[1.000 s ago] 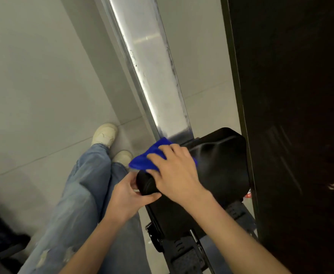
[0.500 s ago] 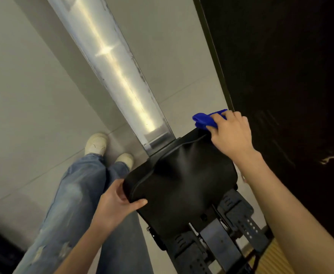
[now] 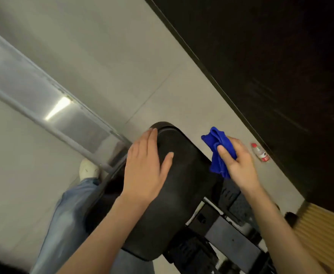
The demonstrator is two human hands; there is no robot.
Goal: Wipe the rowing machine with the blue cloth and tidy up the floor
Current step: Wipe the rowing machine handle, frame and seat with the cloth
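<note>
While left fingers (image 3: 149,144) lie flat on seat (image 3: 184,186), right fingers (image 3: 225,154) clutch blue cloth (image 3: 216,139).

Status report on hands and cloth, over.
Left hand flat on black seat. Right hand grips blue cloth at seat's edge. Small bottle on floor.

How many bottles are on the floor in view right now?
1. A small bottle lies on the floor beside the dark wall, right of the right hand gripping the blue cloth. Others may be hidden.

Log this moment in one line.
left hand: flat on seat | right hand: grips cloth beside seat | bottle: lying on floor
</note>
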